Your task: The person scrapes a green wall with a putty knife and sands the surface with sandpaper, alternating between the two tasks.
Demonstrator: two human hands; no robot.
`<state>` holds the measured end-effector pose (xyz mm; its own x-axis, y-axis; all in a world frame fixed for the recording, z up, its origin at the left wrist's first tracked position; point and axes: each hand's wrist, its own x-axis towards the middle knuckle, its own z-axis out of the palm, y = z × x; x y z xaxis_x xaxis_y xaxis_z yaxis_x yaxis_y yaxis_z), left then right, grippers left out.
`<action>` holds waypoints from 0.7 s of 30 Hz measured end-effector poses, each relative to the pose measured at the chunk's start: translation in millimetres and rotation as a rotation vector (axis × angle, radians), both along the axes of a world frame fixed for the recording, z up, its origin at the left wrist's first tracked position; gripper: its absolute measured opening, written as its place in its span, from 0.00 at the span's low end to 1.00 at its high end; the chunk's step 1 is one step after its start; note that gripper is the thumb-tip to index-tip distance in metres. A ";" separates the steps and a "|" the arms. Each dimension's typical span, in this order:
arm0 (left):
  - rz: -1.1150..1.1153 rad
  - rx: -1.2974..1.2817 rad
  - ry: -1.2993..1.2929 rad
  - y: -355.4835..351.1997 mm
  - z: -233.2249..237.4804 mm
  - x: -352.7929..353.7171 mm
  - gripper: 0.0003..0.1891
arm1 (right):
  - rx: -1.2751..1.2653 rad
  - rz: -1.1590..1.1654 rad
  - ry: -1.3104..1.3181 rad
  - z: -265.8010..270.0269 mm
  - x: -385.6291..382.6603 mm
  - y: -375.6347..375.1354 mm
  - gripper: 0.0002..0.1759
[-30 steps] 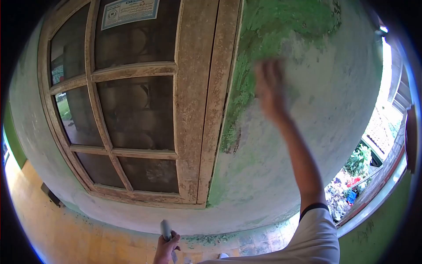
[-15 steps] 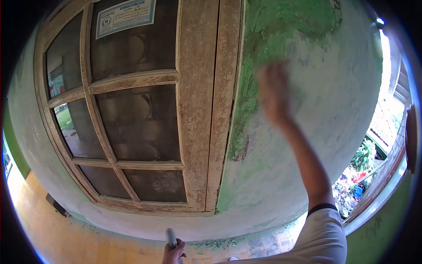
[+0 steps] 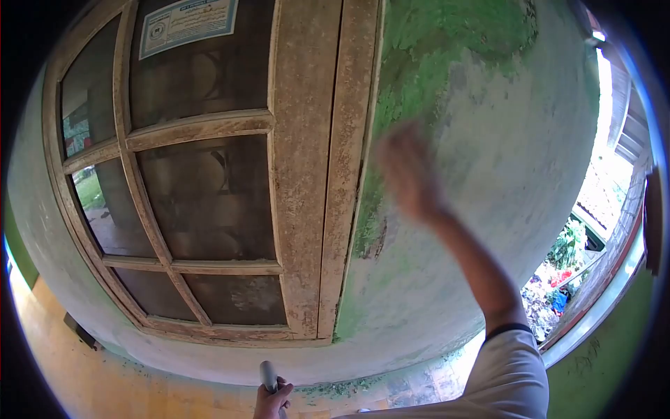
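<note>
My right hand (image 3: 410,171) is raised against the wall (image 3: 488,167), over the edge between its green flaking paint (image 3: 419,70) and the paler bared surface. Motion smears its fingers, and anything in them cannot be made out. Low in the view, my left hand (image 3: 272,400) is wrapped round a grey cylindrical handle (image 3: 268,376) that points upward, away from the wall's painted patch.
A worn wooden window frame (image 3: 307,167) with glass panes and a paper sticker (image 3: 188,26) fills the left. Green paint flakes (image 3: 342,387) lie along the floor (image 3: 174,380) at the wall's foot. At the right, an opening shows plants (image 3: 569,244) and rubble.
My right hand has moved down and to the left across the wall, towards the window frame. The view has shifted slightly, while my left hand keeps its hold on the grey handle.
</note>
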<state>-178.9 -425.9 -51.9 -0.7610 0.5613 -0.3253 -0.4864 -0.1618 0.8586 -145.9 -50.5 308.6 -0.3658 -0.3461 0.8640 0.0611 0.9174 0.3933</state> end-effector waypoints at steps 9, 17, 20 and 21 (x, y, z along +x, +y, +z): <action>-0.124 -0.011 -0.038 1.7 27.9 2.9 0.08 | 0.240 -0.131 -0.004 101.8 41.1 44.0 0.22; -0.154 0.013 -0.091 3.5 25.2 7.3 0.10 | 0.208 -0.216 -0.720 -101.4 18.5 -38.1 0.16; -0.197 -0.003 -0.071 -9.2 18.9 6.4 0.12 | 0.313 -0.071 -0.568 -40.8 22.1 -22.7 0.18; -0.189 0.000 -0.071 -9.9 -2.8 5.5 0.12 | 0.037 -0.545 -0.746 31.4 25.2 -68.3 0.19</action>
